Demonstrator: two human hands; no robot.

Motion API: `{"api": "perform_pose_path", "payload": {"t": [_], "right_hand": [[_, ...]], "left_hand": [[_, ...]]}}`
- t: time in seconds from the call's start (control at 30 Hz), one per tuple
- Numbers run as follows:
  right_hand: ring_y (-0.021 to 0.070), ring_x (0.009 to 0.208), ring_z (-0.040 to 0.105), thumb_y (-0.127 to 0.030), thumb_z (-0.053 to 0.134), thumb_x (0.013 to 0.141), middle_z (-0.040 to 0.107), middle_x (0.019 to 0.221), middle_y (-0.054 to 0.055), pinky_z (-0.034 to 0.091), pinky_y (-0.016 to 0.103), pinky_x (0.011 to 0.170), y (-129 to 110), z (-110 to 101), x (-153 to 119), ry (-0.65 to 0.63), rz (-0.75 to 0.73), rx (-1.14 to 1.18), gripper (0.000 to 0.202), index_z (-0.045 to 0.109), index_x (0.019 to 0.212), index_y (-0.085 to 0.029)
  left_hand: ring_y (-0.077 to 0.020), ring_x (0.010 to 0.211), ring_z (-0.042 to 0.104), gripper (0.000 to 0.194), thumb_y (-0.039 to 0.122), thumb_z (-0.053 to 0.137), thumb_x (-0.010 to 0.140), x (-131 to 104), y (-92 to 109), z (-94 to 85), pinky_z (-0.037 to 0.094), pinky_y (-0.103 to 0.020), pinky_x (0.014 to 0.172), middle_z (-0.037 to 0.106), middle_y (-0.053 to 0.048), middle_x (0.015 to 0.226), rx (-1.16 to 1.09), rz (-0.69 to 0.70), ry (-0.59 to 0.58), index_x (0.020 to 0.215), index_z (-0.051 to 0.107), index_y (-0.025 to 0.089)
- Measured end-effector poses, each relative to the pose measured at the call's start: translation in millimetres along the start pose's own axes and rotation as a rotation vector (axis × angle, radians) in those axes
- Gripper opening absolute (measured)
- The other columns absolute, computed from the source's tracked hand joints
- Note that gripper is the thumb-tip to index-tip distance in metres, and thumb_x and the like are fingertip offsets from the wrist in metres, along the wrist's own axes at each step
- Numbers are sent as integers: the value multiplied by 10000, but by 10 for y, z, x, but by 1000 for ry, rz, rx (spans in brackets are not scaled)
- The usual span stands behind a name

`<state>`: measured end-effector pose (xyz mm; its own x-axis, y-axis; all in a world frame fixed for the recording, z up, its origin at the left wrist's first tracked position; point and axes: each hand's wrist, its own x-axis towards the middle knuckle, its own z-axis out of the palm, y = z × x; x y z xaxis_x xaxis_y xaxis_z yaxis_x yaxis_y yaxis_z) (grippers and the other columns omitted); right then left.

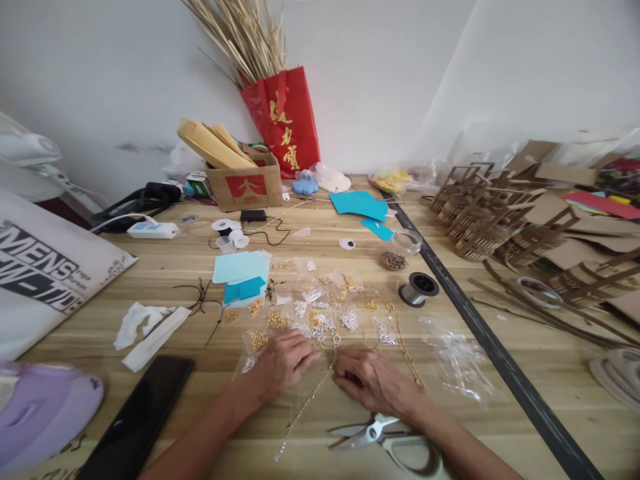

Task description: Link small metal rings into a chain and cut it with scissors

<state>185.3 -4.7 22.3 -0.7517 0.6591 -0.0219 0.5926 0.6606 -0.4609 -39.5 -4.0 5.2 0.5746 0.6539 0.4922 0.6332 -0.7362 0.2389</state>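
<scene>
Both hands, left (pixel 285 360) and right (pixel 373 377), lay loosely curled on the table (pixel 210 400), the silver chain (pixel 309 402) running between them. Whether either gripped it was unclear.

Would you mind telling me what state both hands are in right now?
Left hand: fingers curled; whether it grips anything cannot be told.
Right hand: curled beside the silver chain; grip cannot be told.
</scene>
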Motion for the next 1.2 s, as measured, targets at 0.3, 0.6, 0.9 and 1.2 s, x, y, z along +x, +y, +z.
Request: {"api": "perform_pose_path", "payload": {"t": [0.3, 0.6, 0.9, 1.2], "right_hand": [[129, 649, 559, -196, 496, 888, 620, 737, 5, 333, 226, 586, 43, 91, 21, -2, 29, 66, 139, 556, 763, -190], [126, 634, 539, -206, 477, 900, 608, 726, 6, 327, 228, 583, 59, 112, 36, -25, 42, 113, 162, 545, 756, -180], [134, 638, 551, -245, 441, 916, 622, 726, 18, 333, 236, 582, 51, 92, 41, -40, 47, 114, 202, 564, 770, -180], [114, 584, 522, -239, 490, 888, 609, 679, -1, 351, 213, 567, 71, 48, 19, -36, 69, 198, 140, 577, 793, -184]], "left_hand": [[-159, 584, 589, 256, 270, 414, 944, -59, 296, 19, 408, -263, 557, 629, -20, 625, 43, 66, -355, 743, 537, 171], [-163, 539, 606, 232, 292, 458, 913, -60, 364, 61, 401, -263, 492, 651, -19, 597, 39, 149, -325, 734, 543, 171], [-150, 466, 556, 272, 295, 406, 922, -98, 388, 67, 368, -269, 441, 599, 0, 519, 16, 182, -264, 699, 521, 189], [-169, 735, 588, 174, 166, 418, 927, 3, 119, -75, 446, -285, 683, 641, -36, 775, 30, -222, -98, 829, 563, 174]]}}
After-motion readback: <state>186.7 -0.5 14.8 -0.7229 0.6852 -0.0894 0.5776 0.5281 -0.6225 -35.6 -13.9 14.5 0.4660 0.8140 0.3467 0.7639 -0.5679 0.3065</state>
